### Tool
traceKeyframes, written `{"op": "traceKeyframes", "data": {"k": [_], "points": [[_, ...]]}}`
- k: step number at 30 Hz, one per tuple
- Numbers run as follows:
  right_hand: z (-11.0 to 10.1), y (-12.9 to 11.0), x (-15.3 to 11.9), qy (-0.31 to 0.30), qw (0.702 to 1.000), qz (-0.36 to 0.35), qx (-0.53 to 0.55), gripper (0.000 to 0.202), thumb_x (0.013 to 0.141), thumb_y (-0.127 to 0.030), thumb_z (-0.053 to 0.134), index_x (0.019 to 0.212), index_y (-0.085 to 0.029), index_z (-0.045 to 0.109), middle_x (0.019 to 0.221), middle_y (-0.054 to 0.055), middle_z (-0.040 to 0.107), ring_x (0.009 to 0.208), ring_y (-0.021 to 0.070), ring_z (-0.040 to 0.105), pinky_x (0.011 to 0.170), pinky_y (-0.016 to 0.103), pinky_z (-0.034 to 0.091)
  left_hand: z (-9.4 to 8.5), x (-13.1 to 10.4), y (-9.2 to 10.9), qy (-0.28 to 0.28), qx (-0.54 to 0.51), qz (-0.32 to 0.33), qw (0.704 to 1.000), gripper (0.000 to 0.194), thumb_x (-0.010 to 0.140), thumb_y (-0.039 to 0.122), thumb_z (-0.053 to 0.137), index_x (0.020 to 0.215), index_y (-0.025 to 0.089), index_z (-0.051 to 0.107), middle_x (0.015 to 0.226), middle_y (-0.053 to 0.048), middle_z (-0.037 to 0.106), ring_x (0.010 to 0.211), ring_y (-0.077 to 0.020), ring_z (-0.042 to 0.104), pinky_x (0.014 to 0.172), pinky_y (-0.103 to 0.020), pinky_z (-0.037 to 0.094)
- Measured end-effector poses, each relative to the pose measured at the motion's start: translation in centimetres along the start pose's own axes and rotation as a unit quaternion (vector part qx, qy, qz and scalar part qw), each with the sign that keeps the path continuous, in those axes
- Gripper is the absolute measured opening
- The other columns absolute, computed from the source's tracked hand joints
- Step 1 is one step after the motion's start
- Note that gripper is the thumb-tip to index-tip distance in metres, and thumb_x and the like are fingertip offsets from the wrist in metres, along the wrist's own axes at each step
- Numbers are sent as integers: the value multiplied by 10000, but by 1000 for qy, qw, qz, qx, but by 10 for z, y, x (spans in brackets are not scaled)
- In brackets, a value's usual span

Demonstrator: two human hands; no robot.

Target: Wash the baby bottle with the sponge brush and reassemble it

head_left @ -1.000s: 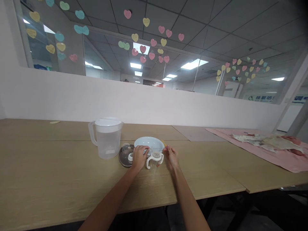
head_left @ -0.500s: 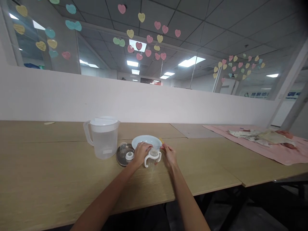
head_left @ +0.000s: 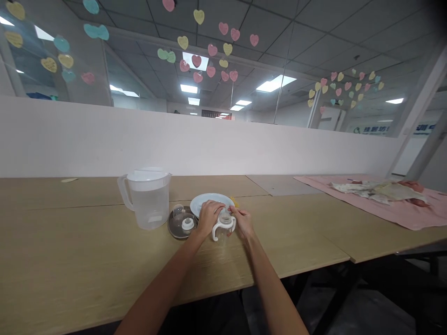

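A clear baby bottle (head_left: 223, 235) with a white two-handled collar stands uncapped on the table between my hands. My left hand (head_left: 210, 216) reaches over behind the bottle's left side, its fingers curled and pinched near the bowl's front rim. From the right, my right hand (head_left: 242, 221) pinches with thumb and forefinger just behind the bottle's mouth. Whatever lies between the fingertips is too small to make out. Just behind is a pale blue-white bowl (head_left: 199, 200). To the left, a round metal tray (head_left: 176, 230) carries a white nipple ring (head_left: 187, 224) and a clear cap (head_left: 178, 212).
A lidded plastic pitcher (head_left: 149, 204) holding clear liquid stands left of the tray. A small yellow item (head_left: 234, 202) lies by the bowl's right rim. At the far right, a pink cloth (head_left: 394, 218) bears a doll in pale clothes (head_left: 384, 191). A white wall (head_left: 209, 149) rises behind the table.
My right hand has moved left and away from the yellow item, bringing both hands' fingertips closer together behind the bottle. The view has shifted slightly.
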State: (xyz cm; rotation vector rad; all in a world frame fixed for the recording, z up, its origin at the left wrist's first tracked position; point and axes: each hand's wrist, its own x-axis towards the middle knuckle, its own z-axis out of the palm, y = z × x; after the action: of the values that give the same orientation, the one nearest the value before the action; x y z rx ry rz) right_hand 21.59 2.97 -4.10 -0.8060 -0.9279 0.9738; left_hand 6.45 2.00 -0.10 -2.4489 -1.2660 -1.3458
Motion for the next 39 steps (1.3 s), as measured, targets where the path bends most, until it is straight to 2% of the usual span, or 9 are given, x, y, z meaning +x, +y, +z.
{"op": "traceKeyframes", "data": {"k": [6,11,13,17,21,25,29,35,39], "points": [[2,-5,-2,-16,999,-6,36,415,529,-575,842,684,-199,759,813,71,742,816,221,657,775,337,501,-3,-14,4,52,50,-34,997,181,913,205,586,988,252,744,987,-27,759,1019,-234,584,930,-392,435],[0,-17,-4,-90,993,20,75,579,660,-776,649,664,-208,761,842,104,749,880,257,664,885,375,497,-7,-24,4,56,37,-39,997,211,941,212,538,1030,233,728,1025,-29,755,948,-198,630,868,-331,487],[-1,-20,-6,-120,989,28,83,593,667,-790,633,665,-212,762,870,107,751,902,262,662,922,382,486,-6,-26,2,57,37,-52,996,218,946,210,527,1033,220,726,1010,-38,756,947,-192,652,852,-312,500],[-1,-25,-10,-166,980,40,105,522,634,-728,723,736,-219,776,1021,101,746,965,264,652,973,395,461,-4,-28,-2,51,46,-79,994,223,942,199,530,1053,213,723,1031,-52,755,958,-203,679,844,-309,517],[-1,-28,-14,-218,969,39,112,472,593,-656,799,761,-215,778,1162,107,708,1000,263,649,960,388,467,-3,-29,0,42,21,-85,995,232,935,194,534,1068,226,721,1065,-48,751,986,-196,685,865,-299,520],[-2,-30,-18,-234,967,39,92,486,552,-641,827,763,-207,771,1243,125,669,1032,270,645,924,366,488,-5,-29,7,26,-11,-83,996,243,946,209,501,1042,226,724,1070,-40,749,980,-186,686,864,-287,517],[-3,-29,-19,-250,962,43,97,546,503,-677,833,776,-209,769,1258,138,658,1129,313,613,938,389,488,-7,-30,11,12,-12,-97,995,260,952,224,475,1034,214,722,1063,-53,747,960,-194,687,847,-294,518],[-6,-29,-19,-249,964,46,81,435,520,-563,880,746,-212,763,1226,126,676,1072,281,639,912,369,501,-8,-32,11,8,-33,-85,996,273,955,220,457,1049,208,713,1067,-62,743,973,-192,678,868,-294,511],[-6,-30,-20,-241,966,48,79,431,521,-481,899,838,-218,772,1162,113,703,1034,269,646,894,364,510,-8,-32,14,6,-36,-85,996,274,964,228,450,1034,205,714,1055,-61,745,969,-194,682,858,-292,512]]}}
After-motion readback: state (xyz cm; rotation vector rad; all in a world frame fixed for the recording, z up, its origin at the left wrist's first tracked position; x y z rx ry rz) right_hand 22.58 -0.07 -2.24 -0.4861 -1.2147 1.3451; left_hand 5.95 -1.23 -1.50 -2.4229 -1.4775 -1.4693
